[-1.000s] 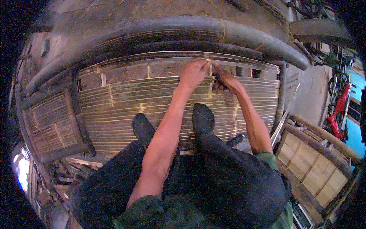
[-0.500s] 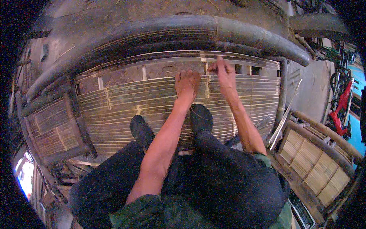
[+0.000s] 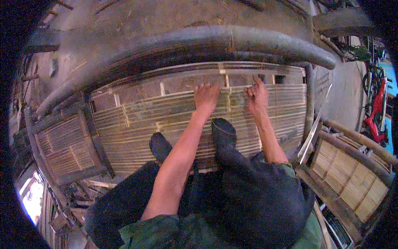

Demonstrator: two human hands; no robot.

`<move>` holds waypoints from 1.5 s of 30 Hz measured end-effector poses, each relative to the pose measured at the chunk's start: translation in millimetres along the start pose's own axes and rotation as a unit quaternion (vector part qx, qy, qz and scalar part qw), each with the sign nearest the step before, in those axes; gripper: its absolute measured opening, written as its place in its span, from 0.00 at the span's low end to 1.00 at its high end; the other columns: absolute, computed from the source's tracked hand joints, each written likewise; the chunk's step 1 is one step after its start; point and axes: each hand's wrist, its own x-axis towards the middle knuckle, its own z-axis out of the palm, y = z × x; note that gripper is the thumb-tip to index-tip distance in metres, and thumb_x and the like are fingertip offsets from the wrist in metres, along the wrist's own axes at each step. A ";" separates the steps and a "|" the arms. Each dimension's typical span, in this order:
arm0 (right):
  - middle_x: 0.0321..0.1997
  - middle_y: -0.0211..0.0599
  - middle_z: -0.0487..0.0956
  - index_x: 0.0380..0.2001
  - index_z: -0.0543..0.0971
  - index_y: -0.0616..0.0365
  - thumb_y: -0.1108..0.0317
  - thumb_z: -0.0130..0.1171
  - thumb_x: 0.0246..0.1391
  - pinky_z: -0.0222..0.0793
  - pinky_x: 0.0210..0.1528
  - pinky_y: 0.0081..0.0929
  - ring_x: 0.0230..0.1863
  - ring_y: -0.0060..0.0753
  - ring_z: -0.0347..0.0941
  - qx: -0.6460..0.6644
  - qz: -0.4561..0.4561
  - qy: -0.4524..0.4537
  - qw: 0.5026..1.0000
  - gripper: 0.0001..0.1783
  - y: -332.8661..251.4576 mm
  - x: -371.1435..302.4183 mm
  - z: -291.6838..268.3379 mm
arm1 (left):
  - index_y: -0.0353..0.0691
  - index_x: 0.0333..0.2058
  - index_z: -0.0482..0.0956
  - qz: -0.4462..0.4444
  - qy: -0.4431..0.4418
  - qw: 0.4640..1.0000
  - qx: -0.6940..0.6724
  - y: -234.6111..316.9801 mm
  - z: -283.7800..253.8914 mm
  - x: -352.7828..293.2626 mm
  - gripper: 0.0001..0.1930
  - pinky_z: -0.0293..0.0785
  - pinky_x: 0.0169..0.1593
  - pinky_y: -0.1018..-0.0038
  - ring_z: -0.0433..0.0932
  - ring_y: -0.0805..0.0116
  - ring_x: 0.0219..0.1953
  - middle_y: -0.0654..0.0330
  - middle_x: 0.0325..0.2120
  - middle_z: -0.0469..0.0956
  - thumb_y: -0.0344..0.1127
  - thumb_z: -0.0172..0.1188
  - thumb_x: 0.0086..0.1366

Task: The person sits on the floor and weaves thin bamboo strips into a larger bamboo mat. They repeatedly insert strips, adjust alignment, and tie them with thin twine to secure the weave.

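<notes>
A bench-like bamboo frame has a seat of thin slats (image 3: 186,135) lying in rows under my feet. My left hand (image 3: 206,99) rests at the far edge of the slats, its fingers curled over the outermost one. To its right, my right hand (image 3: 258,98) hovers by the same edge with the fingers drawn into a pinch; whatever they hold is too fine to make out. Between the slats and the far rail, a gap is crossed by short pale cross-strips (image 3: 227,79). A thin curved strand (image 3: 226,129) lies over my right foot.
A thick bamboo pole (image 3: 273,41) bounds the far side. Another slatted bamboo panel (image 3: 344,178) stands at the lower right, beside loose pale strips (image 3: 311,135). A red object (image 3: 376,114) is at the far right. My dark-shod feet (image 3: 224,133) stand on the slats.
My right hand has moved right and toward me, away from the cross-strip near my left hand. My left hand stays at the slat edge. The whole view has shifted slightly.
</notes>
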 end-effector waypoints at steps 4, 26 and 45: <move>0.25 0.32 0.79 0.29 0.78 0.62 0.52 0.50 0.57 0.65 0.32 0.25 0.28 0.24 0.73 -0.249 0.054 -0.123 0.959 0.21 -28.6 -19.9 -37.1 | 0.44 0.46 0.74 0.119 -0.023 0.976 -0.180 -52.8 -20.6 17.8 0.20 0.68 0.50 0.55 0.74 0.49 0.44 0.53 0.44 0.75 0.49 0.45 0.64; 0.42 0.47 0.71 0.40 0.70 0.60 0.66 0.54 0.52 0.62 0.50 0.48 0.49 0.54 0.67 -0.533 -0.460 -0.343 0.621 0.14 42.7 -110.5 194.1 | 0.42 0.36 0.78 0.056 0.141 0.982 0.112 -223.8 -63.5 -84.5 0.14 0.68 0.48 0.58 0.74 0.54 0.43 0.55 0.36 0.77 0.44 0.50 0.63; 0.37 0.53 0.77 0.40 0.75 0.55 0.59 0.50 0.53 0.69 0.43 0.46 0.40 0.54 0.73 -0.656 -0.201 -0.430 0.587 0.15 -30.3 -123.2 212.0 | 0.43 0.42 0.75 0.040 0.186 0.981 -0.047 -215.4 -44.3 -87.4 0.14 0.56 0.56 0.57 0.70 0.54 0.48 0.54 0.39 0.76 0.42 0.53 0.60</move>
